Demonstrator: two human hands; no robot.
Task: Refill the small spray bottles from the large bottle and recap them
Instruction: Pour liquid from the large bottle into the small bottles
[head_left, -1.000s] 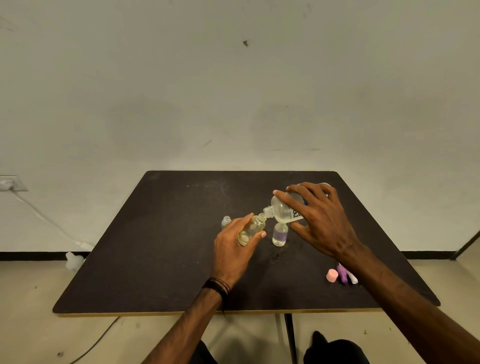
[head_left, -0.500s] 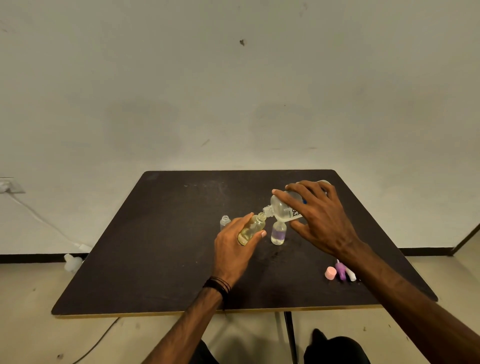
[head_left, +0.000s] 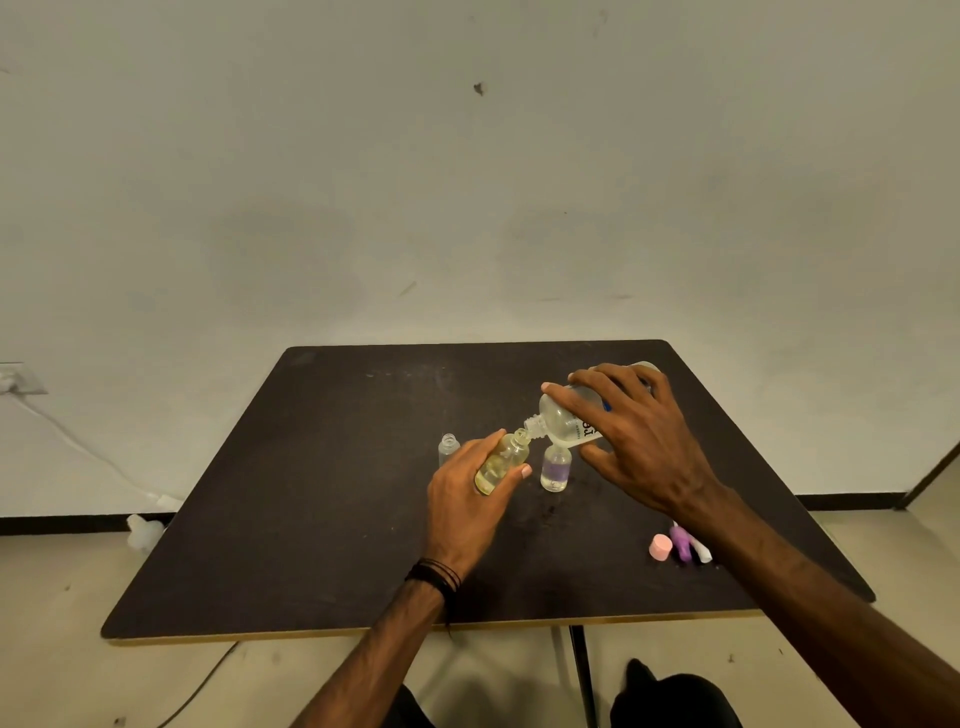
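My right hand (head_left: 641, 441) grips the large clear bottle (head_left: 563, 422), tipped down to the left so its open neck meets the mouth of a small yellowish bottle (head_left: 503, 460). My left hand (head_left: 467, 499) holds that small bottle tilted toward the large one, above the dark table (head_left: 311, 493). A second small bottle with a purple band (head_left: 556, 467) stands uncapped just right of it, under the large bottle. A third small clear bottle (head_left: 448, 448) stands uncapped behind my left hand.
A pink cap (head_left: 660, 547), a purple spray top (head_left: 681, 542) and a white piece (head_left: 702, 552) lie near the table's front right, beside my right forearm. A wall socket (head_left: 18, 378) with a cable is at the left wall. A white object (head_left: 143, 530) lies on the floor.
Both hands hold the same pouring pose; the large bottle stays tipped into the small yellowish bottle. Only the camera view has shifted slightly.
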